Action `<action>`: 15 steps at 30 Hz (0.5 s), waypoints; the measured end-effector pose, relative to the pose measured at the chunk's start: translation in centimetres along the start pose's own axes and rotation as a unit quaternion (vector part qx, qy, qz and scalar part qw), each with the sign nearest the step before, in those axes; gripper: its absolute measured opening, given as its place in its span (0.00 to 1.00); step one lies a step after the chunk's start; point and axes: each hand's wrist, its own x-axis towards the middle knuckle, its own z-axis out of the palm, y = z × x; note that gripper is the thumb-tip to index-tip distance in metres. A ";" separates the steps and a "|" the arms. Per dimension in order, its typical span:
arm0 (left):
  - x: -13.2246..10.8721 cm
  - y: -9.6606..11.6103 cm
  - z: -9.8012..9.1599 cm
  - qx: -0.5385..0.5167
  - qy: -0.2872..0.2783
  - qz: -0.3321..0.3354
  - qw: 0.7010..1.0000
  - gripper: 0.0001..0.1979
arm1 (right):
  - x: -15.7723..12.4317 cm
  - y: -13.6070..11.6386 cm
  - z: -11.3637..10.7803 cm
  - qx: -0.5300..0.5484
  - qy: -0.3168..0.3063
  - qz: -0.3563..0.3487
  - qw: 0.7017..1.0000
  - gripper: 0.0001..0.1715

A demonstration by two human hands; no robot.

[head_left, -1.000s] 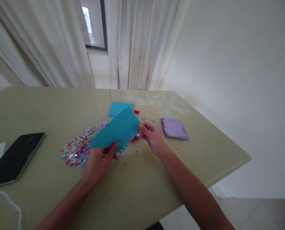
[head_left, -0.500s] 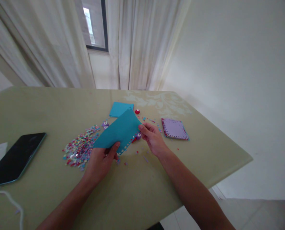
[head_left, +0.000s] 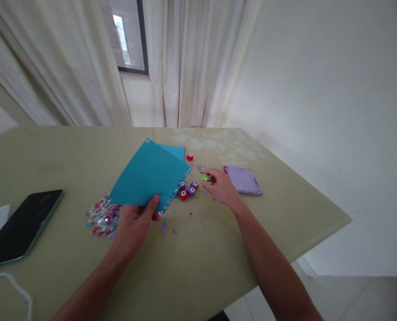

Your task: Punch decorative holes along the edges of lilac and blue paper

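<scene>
While half a second ago both hands held the blue sheet [head_left: 148, 176] in the head view, now only the left hand [head_left: 134, 223] keeps it; the right hand [head_left: 223, 187] has let go of its right-hand corner and sits just to the right of it. The sheet has also turned and swung left, showing more of its face and a hole at its far corner, and covering more of the heap of paper bits [head_left: 101, 220] and of the blue stack [head_left: 176, 151] behind. Near its punched edge, a small red piece [head_left: 184, 195] with an eye and several purple pieces [head_left: 194, 185] show more fully than before. In the left grip the sheet is pinched at its near side, thumb on top and fingers underneath, so that it spreads away from the hand above the surface [head_left: 185, 267], its row of holes running along the edge to the right of the thumb. The right grip is moderately wide, thumb and forefinger parted, with a small green piece [head_left: 205, 177] between them; whether they touch it I cannot tell. Lilac cards [head_left: 243, 179] lie just beyond that hand.
</scene>
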 end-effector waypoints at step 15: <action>-0.1 -0.8 0.1 -0.093 -0.052 -0.047 0.993 0.21 | 0.2 0.4 1.3 -0.060 0.014 -0.017 0.998 0.11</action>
